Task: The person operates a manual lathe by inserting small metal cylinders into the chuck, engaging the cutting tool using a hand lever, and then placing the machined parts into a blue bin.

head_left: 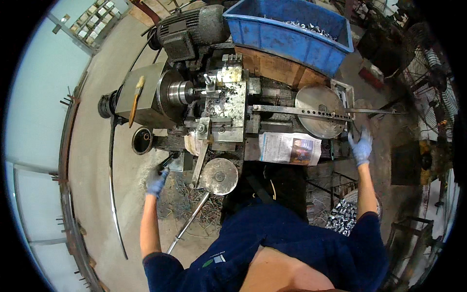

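Observation:
Both my hands wear pale blue-grey gloves. At the left, my left hand [156,183] is closed around a dark handle [167,162] at the near side of a lathe-like machine; the glove covers part of it. My right hand [361,147] is off to the right with its fingers apart, holding nothing I can see. Just beyond it lie a round metal plate [311,117] and a flat bar with a row of holes [279,110]. On the machine, the shiny chuck [179,92] faces a tool slide [228,104] strewn with dark chips.
A blue bin [279,41] of small metal parts stands behind the machine, beside a motor [194,29]. A brush [136,102] lies on the headstock. Near me are a printed sheet [289,148], a round disc [220,176], and a basket of shiny metal parts [343,216].

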`<state>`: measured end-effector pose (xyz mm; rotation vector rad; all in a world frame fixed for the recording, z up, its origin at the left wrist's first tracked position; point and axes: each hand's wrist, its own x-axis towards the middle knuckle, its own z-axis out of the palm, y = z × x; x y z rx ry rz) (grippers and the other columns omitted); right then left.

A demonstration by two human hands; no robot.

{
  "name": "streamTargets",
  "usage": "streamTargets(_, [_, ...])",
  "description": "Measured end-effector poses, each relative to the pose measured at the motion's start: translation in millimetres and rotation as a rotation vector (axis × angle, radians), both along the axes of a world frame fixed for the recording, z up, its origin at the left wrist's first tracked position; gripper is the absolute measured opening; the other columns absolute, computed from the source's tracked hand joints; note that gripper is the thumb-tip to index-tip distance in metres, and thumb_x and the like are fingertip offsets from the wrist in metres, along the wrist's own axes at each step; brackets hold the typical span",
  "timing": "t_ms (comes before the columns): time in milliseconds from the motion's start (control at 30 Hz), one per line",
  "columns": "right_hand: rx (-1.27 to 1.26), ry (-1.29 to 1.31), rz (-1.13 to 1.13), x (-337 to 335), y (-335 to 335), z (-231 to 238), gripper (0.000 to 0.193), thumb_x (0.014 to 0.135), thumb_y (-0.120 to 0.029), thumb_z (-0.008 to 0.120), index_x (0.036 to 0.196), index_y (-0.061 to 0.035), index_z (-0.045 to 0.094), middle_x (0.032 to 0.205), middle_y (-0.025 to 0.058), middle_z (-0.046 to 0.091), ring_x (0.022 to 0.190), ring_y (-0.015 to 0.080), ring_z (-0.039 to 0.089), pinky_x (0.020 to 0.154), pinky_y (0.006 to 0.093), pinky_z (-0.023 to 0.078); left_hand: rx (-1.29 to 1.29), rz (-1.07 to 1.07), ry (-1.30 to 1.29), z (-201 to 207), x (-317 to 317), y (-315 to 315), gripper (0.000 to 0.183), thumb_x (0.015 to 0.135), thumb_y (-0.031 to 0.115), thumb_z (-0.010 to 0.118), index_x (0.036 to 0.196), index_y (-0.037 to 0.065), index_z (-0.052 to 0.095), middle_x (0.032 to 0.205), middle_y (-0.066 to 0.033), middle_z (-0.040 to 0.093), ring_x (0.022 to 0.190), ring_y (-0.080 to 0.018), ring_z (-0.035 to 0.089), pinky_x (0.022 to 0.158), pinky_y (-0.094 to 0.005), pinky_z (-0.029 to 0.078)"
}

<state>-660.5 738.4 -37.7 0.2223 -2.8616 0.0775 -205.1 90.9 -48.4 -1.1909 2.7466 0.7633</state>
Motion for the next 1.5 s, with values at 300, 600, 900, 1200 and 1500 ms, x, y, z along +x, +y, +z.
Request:
streamTargets(300, [-0.211,-0.164,-0.090,90,8,-20,0.046,0.072,-0.046,0.069,0.090,-0.0045,0.069,0.092,0.0178,0.066,0.090,0.0319,0.062,0.082,0.0377,0.048,-0.266,-0.111,-0.468,-60,-76,-30,0.049,0.083,0.051,0.047,0.104,0.008,0.062,0.101,-0.0186,0.064,0.094,-0.0350,0.061,0.079,-0.0455,0.048])
streamTargets(600, [-0.419,-0.046,0.080,65,-22,50,0.036,0.073,-0.033,0.073,0.087,-0.0003,0.068,0.083,0.0158,0.068,0.077,0.0263,0.066,0.072,0.0317,0.050,-0.198,-0.075,-0.426,-66,-68,-21,0.045,0.086,0.046,0.042,0.103,0.010,0.062,0.102,-0.0202,0.063,0.095,-0.0386,0.059,0.082,-0.0456,0.047])
streamTargets(900, [-0.560,0.048,1.052,82,-294,215,0.027,0.073,-0.024,0.072,0.087,-0.0013,0.068,0.087,0.0130,0.067,0.082,0.0248,0.064,0.076,0.0336,0.049,-0.162,-0.082,-0.039,-5,-21,-48,0.036,0.081,0.034,0.057,0.105,0.008,0.064,0.104,-0.0182,0.063,0.095,-0.0337,0.061,0.083,-0.0399,0.047])
streamTargets(1200, [0.481,-0.090,1.268,121,-491,200,0.056,0.073,-0.055,0.055,0.090,-0.0038,0.069,0.088,0.0172,0.065,0.092,0.0322,0.059,0.104,0.0503,0.024,-0.203,0.532,-0.054,122,160,-100,0.046,0.084,0.045,0.056,0.111,0.009,0.062,0.089,-0.0166,0.067,0.083,-0.0321,0.064,0.072,-0.0400,0.050])
streamTargets(1500, [0.490,-0.100,1.201,122,-489,193,0.046,0.074,-0.046,0.058,0.100,-0.0094,0.069,0.094,0.0139,0.067,0.099,0.0309,0.059,0.107,0.0501,0.021,-0.605,0.356,0.068,91,102,8,0.039,0.078,0.041,0.063,0.091,0.005,0.057,0.081,-0.0206,0.062,0.078,-0.0393,0.059,0.068,-0.0473,0.045])
